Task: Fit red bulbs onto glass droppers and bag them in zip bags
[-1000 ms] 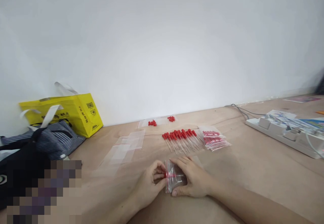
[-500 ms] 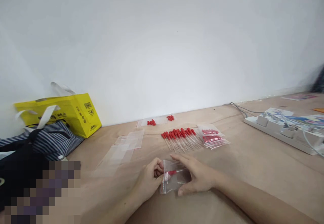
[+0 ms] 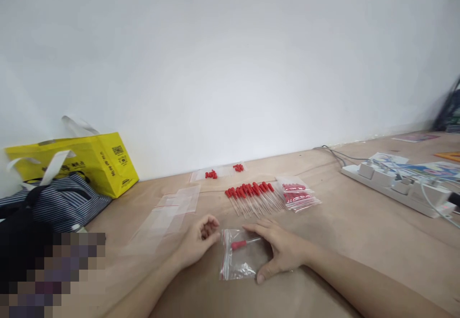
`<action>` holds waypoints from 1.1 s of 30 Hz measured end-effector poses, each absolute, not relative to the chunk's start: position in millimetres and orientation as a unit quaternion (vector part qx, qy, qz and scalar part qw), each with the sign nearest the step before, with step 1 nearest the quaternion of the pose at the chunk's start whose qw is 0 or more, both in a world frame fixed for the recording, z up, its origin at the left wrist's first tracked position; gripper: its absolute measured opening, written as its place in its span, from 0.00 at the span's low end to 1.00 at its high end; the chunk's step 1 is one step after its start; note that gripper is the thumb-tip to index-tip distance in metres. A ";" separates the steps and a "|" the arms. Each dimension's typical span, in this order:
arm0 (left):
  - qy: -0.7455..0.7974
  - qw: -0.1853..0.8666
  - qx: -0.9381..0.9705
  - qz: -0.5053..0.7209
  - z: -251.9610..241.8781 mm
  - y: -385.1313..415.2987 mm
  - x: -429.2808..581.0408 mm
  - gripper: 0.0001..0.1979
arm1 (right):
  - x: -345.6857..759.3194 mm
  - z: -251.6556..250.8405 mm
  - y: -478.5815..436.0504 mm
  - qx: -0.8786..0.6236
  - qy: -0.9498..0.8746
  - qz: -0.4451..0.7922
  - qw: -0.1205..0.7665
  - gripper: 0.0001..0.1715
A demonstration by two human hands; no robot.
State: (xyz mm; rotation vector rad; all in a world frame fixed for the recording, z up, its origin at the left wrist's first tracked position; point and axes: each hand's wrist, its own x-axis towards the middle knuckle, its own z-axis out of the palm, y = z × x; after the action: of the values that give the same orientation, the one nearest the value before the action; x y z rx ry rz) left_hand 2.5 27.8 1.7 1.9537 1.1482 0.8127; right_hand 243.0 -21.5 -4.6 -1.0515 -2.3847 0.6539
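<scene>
A clear zip-lock bag (image 3: 239, 265) lies in front of me with its red-edged mouth to the left. Inside it is a dropper with a red rubber bulb (image 3: 238, 245) and a thin clear tube that runs under my right hand. My right hand (image 3: 283, 246) spans the right part of the bag, thumb and fingers spread and touching it near its opposite edges. Just left of the bag's mouth, my left hand (image 3: 197, 239) hovers with nothing in it, fingers curled and thumb apart. Beyond the hands lies a row of red-bulbed droppers (image 3: 253, 196).
Filled bags (image 3: 298, 196) are stacked right of the row. Flat bags (image 3: 161, 217) lie on the left. Loose red bulbs (image 3: 211, 175) sit near the wall. A white power strip (image 3: 391, 188) with cables is at right; a yellow bag (image 3: 108, 162) stands at left.
My left hand has let go of the bag's mouth and moved left. The bag now lies flatter, with its dropper easier to see. My right hand stays over the bag.
</scene>
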 end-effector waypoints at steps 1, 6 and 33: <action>0.455 0.332 0.760 0.325 2.6 38.2 0.6 0.07 | 243.3 -4.3 -21.4 -0.381 -0.865 0.236 0.225 0.57; 0.484 0.267 0.751 0.360 1.9 96.9 22.2 0.07 | 245.2 -5.5 -20.1 -0.375 -0.869 0.233 0.223 0.55; 0.479 0.454 0.520 0.543 22.4 36.8 -55.5 0.22 | 245.7 -8.3 -19.2 -0.382 -0.866 0.243 0.213 0.52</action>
State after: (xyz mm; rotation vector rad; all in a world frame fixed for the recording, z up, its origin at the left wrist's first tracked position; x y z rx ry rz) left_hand -55.5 36.8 22.4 1.2844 1.1818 1.3395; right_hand 245.7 -19.2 -8.3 -1.0589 -2.4034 0.6753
